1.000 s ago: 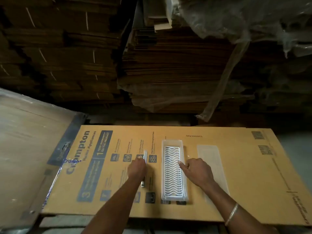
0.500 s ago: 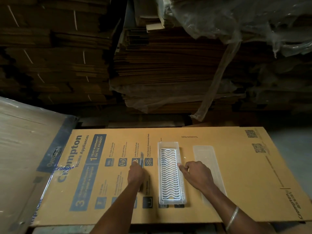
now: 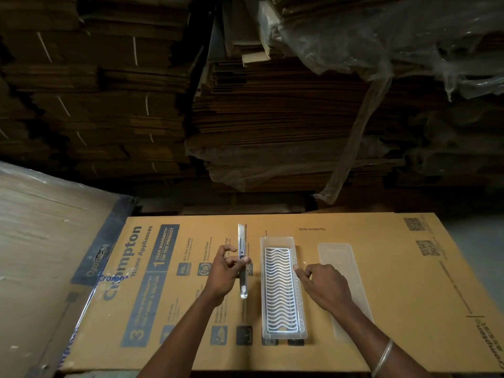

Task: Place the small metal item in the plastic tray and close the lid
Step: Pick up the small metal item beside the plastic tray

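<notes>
This is a packaging storeroom or warehouse, dim and crowded. Tall stacks of flattened corrugated cartons [image 3: 136, 85] fill the background from side to side, some bundled with pale straps, others draped in loose clear plastic sheeting [image 3: 381, 45]. The work surface is itself a flattened printed appliance carton [image 3: 381, 268], showing a home appliance brand name, warranty text, feature icons and QR codes. Another flat board wrapped in plastic [image 3: 41, 255] leans at the left.
</notes>
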